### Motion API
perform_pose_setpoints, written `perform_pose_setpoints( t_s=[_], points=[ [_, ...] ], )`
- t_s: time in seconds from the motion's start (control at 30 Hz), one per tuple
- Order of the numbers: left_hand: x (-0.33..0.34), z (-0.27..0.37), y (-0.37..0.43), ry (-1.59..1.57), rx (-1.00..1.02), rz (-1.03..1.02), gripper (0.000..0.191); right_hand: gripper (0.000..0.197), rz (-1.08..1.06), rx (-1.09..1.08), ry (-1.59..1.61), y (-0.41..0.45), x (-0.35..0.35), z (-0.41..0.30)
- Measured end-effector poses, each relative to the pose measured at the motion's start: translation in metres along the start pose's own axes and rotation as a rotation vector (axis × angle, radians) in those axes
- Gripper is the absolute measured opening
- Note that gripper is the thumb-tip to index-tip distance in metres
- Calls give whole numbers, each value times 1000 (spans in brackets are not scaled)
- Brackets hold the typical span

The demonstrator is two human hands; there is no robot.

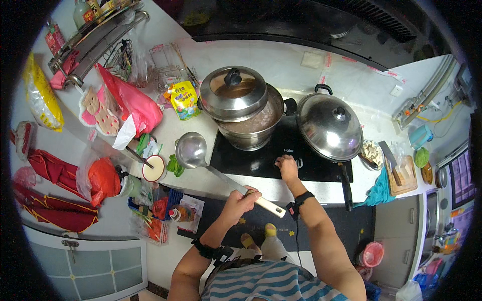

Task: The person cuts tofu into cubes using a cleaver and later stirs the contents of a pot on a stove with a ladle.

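Observation:
My left hand (239, 205) grips the pale handle of a large metal ladle (191, 149), whose bowl hangs over the counter left of the stove. My right hand (289, 168) is at the front of the black Haier gas cooktop (244, 165), its fingers around a control knob (278, 161). A second knob (300, 163) shows just to its right. On the left burner stands a steel pot (244, 137) of brownish, frothy liquid. Its glass-topped lid (241, 107) sits askew, leaving the right side uncovered. A wok (344, 180) under a domed metal lid (327, 126) stands on the right.
Left on the counter are a cup of white contents (153, 169), green peppers (174, 165) and a yellow seasoning pouch (185, 99). To the right lie a plate of pale cubes (372, 152), a cleaver (389, 160) and a cutting board (406, 175). The range hood (301, 30) overhangs the stove.

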State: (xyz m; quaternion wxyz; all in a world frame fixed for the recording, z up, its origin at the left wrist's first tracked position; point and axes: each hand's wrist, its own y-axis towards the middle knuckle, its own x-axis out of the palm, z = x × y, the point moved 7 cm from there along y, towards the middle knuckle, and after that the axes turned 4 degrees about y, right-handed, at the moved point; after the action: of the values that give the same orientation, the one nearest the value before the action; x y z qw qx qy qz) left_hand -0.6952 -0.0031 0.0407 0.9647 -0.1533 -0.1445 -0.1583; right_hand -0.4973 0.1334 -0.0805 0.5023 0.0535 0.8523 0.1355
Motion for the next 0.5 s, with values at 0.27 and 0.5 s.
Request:
perform_pose_setpoints(
  t_s=[0.27,0.5],
  points=[
    [29,1,-8,46,31,27,14,19,-50,33,21,6,-6,-5],
    [71,-6,-8,94,18,110,14,30,181,-9,124,-22,-68,-17]
  ],
)
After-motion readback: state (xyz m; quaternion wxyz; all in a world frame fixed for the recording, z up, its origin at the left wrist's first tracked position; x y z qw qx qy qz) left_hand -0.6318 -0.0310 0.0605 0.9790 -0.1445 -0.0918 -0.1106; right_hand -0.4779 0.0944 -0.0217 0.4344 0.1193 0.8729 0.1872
